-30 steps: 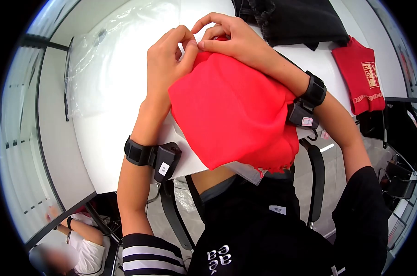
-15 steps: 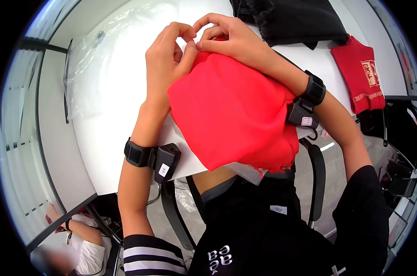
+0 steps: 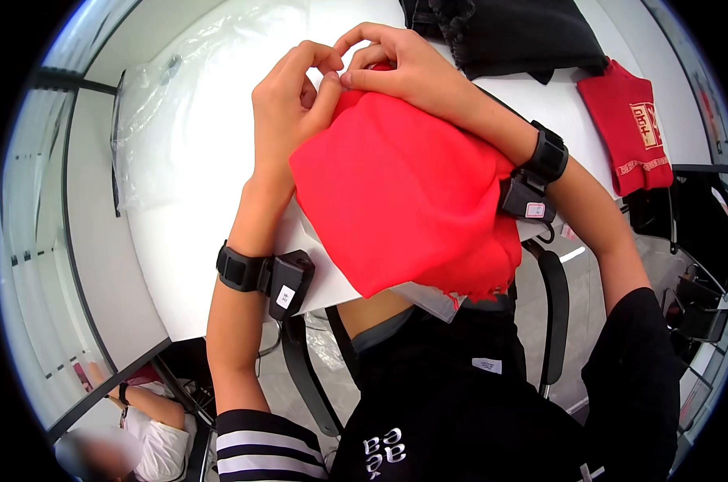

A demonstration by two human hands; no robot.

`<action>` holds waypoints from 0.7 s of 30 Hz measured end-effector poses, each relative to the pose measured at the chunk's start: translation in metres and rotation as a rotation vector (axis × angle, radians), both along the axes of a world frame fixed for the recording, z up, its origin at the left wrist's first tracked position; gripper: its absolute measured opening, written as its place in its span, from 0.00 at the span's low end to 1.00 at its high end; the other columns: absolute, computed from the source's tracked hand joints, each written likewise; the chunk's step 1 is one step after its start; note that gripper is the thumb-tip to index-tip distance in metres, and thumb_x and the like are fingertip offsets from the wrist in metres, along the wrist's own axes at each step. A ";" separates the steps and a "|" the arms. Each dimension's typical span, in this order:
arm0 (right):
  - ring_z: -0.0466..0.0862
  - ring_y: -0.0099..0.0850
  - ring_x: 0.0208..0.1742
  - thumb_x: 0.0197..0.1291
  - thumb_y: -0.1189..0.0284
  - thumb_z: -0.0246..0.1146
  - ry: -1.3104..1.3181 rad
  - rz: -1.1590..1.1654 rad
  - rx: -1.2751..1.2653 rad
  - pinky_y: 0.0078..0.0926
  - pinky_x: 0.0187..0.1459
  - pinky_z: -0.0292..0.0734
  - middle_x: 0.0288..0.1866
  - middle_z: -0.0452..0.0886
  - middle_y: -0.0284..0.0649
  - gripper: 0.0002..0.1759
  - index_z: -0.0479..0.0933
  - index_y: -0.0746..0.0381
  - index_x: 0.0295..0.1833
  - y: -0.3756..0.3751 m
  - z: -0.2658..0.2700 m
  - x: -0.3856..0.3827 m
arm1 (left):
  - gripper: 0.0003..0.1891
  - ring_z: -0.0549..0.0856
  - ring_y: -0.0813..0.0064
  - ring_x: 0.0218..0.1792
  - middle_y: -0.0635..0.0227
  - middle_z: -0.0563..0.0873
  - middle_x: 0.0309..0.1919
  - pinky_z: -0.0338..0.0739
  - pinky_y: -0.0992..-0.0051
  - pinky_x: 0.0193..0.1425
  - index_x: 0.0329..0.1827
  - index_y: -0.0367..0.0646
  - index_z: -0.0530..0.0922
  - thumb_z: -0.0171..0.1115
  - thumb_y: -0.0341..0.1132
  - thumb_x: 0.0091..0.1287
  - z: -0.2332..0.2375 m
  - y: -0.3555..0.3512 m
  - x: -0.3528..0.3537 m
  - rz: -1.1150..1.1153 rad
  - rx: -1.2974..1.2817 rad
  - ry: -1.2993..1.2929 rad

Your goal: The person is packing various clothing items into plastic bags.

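Observation:
A bright red cloth (image 3: 404, 193) with a fringed lower edge drapes from the white table (image 3: 179, 209) over its front edge toward my lap. My left hand (image 3: 300, 96) is at the cloth's top left corner, thumb and index finger pinched together on it. Beside it, my right hand (image 3: 400, 68) pinches the top of the cloth, its fingertips close to those of the left. Part of the cloth lies under my right palm. What exactly sits between the fingertips is too small to tell.
Folded black denim (image 3: 517, 36) lies at the back right, near a dark red cloth with pale lettering (image 3: 621, 128). Clear plastic film (image 3: 159, 120) spreads over the table's left side. Chair armrests flank me. Another person (image 3: 155, 434) sits at the lower left.
My hands and the red cloth have barely shifted. At the lower left, the other person's arms and the dark red item near them have moved slightly.

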State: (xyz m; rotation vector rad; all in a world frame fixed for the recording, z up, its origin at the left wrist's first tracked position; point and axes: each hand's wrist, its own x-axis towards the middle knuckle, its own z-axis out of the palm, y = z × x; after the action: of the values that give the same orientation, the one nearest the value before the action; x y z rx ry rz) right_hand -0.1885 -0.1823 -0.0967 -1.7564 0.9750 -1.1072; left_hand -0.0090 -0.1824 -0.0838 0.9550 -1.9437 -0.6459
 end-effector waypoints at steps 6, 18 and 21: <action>0.81 0.21 0.29 0.58 0.69 0.65 0.013 0.015 -0.025 0.18 0.36 0.74 0.26 0.86 0.37 0.15 0.78 0.66 0.47 -0.001 -0.001 -0.001 | 0.04 0.68 0.84 0.17 0.70 0.85 0.33 0.64 0.79 0.22 0.37 0.38 0.78 0.57 0.25 0.60 -0.003 -0.002 0.001 -0.010 -0.043 0.006; 0.83 0.23 0.33 0.57 0.69 0.65 0.000 0.009 0.007 0.19 0.40 0.75 0.29 0.87 0.38 0.17 0.77 0.67 0.50 -0.001 0.000 -0.001 | 0.08 0.84 0.74 0.34 0.68 0.87 0.35 0.76 0.73 0.39 0.41 0.40 0.79 0.58 0.24 0.59 -0.003 -0.005 0.000 -0.044 -0.215 0.021; 0.84 0.24 0.34 0.57 0.69 0.65 0.013 -0.003 0.026 0.20 0.41 0.76 0.30 0.87 0.39 0.18 0.77 0.67 0.50 0.000 0.001 -0.002 | 0.09 0.85 0.74 0.35 0.68 0.87 0.37 0.76 0.72 0.40 0.42 0.41 0.79 0.57 0.24 0.59 -0.002 -0.005 0.000 -0.063 -0.201 0.003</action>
State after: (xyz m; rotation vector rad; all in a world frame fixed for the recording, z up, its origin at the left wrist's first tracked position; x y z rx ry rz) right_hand -0.1901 -0.1825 -0.0958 -1.7439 0.9954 -1.0815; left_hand -0.0089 -0.1871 -0.0862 0.7714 -1.9997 -0.4760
